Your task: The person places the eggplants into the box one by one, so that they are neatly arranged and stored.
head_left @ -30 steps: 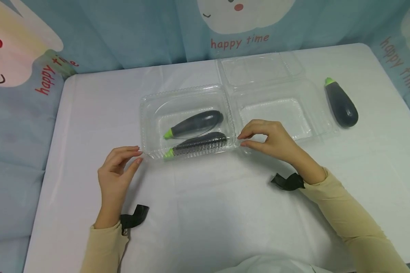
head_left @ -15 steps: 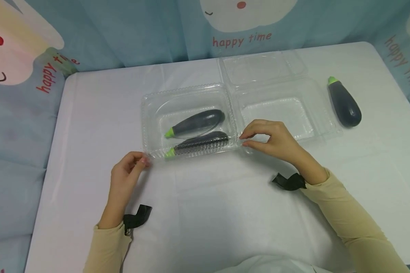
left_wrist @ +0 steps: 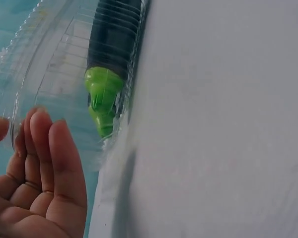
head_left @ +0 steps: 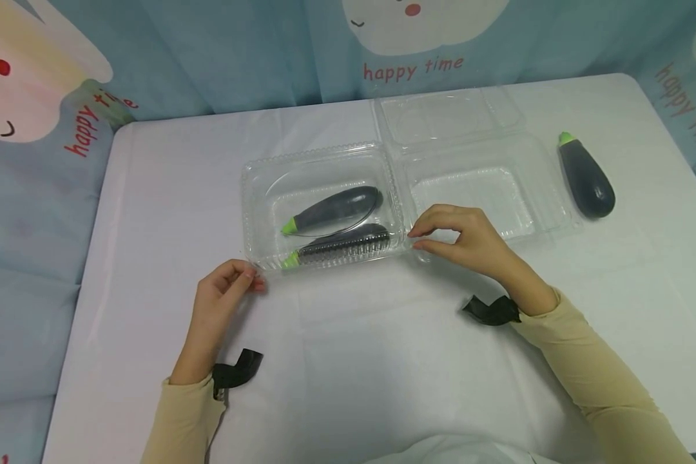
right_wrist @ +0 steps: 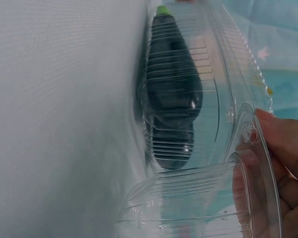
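Nearest the camera, two cream sleeves [head_left: 591, 380] reach out over the white table [head_left: 383, 361]. The left hand [head_left: 220, 303] sits at the near left corner of the closed clear clamshell box [head_left: 319, 161], thumb and fingers pinching the rim there. Over on the other side, the right hand [head_left: 470, 240] pinches the near right corner of the same box, thumb under, fingers curled on top. Inside the box lie two toy eggplants [head_left: 332, 209], side by side, green caps pointing left, the nearer one pressed against the ribbed front wall. Just beyond the right hand, a second clamshell [head_left: 470, 193] lies open, touching the first. Farther right, well apart, a third eggplant [head_left: 587, 175] rests on the table.
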### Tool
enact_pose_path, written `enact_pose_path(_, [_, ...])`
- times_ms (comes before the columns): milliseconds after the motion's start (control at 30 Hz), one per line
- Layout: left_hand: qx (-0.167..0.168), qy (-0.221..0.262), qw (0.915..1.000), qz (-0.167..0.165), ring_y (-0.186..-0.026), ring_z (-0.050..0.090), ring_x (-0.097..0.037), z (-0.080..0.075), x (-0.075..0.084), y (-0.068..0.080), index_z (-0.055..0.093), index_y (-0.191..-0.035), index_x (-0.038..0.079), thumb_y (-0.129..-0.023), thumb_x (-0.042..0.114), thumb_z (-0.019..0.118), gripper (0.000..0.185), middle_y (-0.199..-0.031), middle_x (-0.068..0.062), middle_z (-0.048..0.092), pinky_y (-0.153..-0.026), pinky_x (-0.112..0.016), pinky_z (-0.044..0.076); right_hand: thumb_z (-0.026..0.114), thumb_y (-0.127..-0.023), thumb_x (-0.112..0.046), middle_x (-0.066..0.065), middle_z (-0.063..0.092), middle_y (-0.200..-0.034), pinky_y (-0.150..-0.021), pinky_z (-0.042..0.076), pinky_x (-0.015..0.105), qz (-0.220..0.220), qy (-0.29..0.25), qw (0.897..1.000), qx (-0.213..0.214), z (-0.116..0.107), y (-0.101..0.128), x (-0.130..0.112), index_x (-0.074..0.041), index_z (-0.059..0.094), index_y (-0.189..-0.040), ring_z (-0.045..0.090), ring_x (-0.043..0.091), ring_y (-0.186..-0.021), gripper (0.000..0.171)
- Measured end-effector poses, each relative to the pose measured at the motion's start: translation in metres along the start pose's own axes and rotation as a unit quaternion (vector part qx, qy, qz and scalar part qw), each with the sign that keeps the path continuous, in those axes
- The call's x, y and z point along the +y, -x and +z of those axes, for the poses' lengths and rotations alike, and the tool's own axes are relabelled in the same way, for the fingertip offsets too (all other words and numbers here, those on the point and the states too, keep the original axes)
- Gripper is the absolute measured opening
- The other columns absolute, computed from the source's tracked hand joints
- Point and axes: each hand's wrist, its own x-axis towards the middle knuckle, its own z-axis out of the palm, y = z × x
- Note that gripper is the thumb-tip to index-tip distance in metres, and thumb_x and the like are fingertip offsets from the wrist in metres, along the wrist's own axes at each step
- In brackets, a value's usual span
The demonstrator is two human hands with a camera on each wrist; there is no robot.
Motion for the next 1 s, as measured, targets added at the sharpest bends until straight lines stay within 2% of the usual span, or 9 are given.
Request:
enact_pose_path(200, [-0.005,0.076,0.9955,-0.055,-0.072,0.064,-0.011,0.0003,0.0019,0.0022,0.058,-0.086,-0.001,-0.097,0.002,0.051,0.013,-0.077,0.0,0.065,-0.07,-0.022,0.053,0.076,-0.072,0.013,-0.001,0.069,-0.086,-0.072,0.049,0.022,0.0,0.001,1.0,0.001,0.0006,0.0006,0.0001,-0.005,0.072,-0.087,0.061,0.008,-0.081,0.024])
enact_pose_path(300, [-0.008,0.088,0.9935,-0.072,-0.073,0.064,-0.011,0.0,0.0027,0.0033,0.059,-0.087,0.0,-0.097,0.002,0.051,0.013,-0.078,-0.001,0.065,-0.071,-0.023,0.054,0.076,-0.072,0.013,-0.001,0.069,-0.086,-0.072,0.049,0.023,0.002,0.0,1.0,0.001,0.0011,0.0007,0.0002,-0.005,0.073,-0.087,0.061,0.009,-0.081,0.024])
enact_pose_path(600, [-0.004,0.103,0.9921,-0.071,-0.075,0.064,-0.012,0.0004,0.003,0.0034,0.059,-0.089,-0.002,-0.096,0.001,0.052,0.01,-0.078,-0.002,0.066,-0.071,-0.023,0.054,0.075,-0.072,0.014,0.0,0.069,-0.086,-0.072,0.05,0.023,0.0,-0.001,1.0,0.0,0.0016,0.0006,0.0009,-0.004,0.072,-0.088,0.062,0.009,-0.081,0.024])
enact_pose_path(1000, [0.0,0.126,0.9884,-0.085,-0.072,0.064,-0.01,0.0,0.0031,0.0013,0.062,-0.085,0.003,-0.096,0.0,0.054,0.014,-0.075,0.0,0.067,-0.068,-0.022,0.054,0.075,-0.072,0.013,0.0,0.069,-0.087,-0.071,0.05,0.024,0.005,0.004,1.0,0.0,0.001,0.0004,0.0014,-0.005,0.073,-0.088,0.062,0.009,-0.081,0.024])
